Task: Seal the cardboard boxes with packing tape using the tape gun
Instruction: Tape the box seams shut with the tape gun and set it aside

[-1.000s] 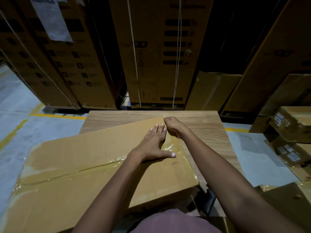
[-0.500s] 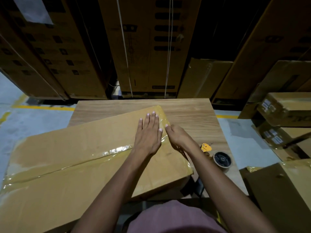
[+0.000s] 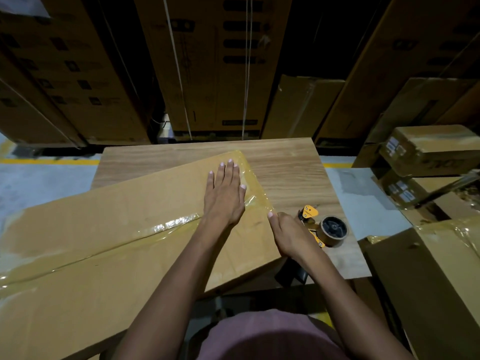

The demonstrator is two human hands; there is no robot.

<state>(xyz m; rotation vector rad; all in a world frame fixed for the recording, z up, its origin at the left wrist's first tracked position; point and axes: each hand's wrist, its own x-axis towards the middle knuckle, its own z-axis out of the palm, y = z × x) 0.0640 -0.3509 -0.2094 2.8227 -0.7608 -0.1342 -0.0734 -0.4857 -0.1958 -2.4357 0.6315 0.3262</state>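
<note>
Two hands on the taped box (image 3: 109,245), tape gun (image 3: 322,227) beside right hand (image 3: 291,235)

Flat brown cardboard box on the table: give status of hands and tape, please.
Left hand flat on flat brown cardboard box, pressing clear tape. Right hand running along box's right edge. Yellow tape gun idle on wooden table.

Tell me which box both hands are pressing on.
The long flat box lying across the wooden table, under the left hand and right hand; the other boxes sit untouched.
</note>
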